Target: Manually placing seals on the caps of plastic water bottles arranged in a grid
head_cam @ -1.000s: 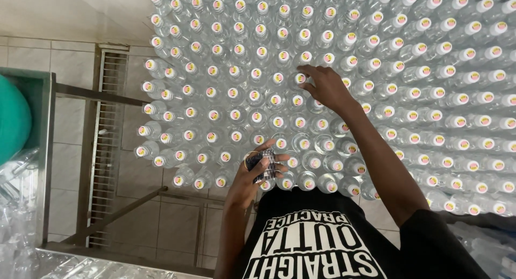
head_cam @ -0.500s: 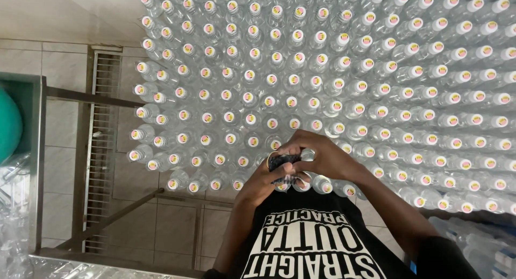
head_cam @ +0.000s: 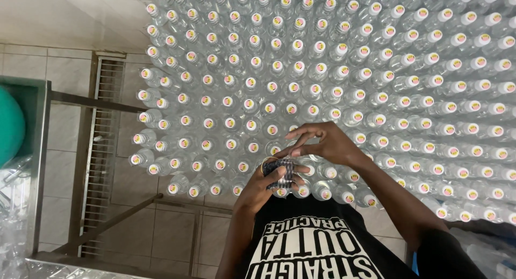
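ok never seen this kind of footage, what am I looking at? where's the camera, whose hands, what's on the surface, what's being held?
There is no machine here: a person works with two bare hands. The single picture comes from a camera worn on that person's head, looking straight down, so you see their black printed shirt at the bottom.

The surface is packed with a dense field of clear bottles standing upright, seen from above, each with a small round cap.

The left hand grips a small dark stack, apparently more caps or seals; too small to tell exactly. The right hand hovers right above it, fingertips pinching at the top of the stack.

To the left are a tiled floor with a metal drain grate and a metal frame.
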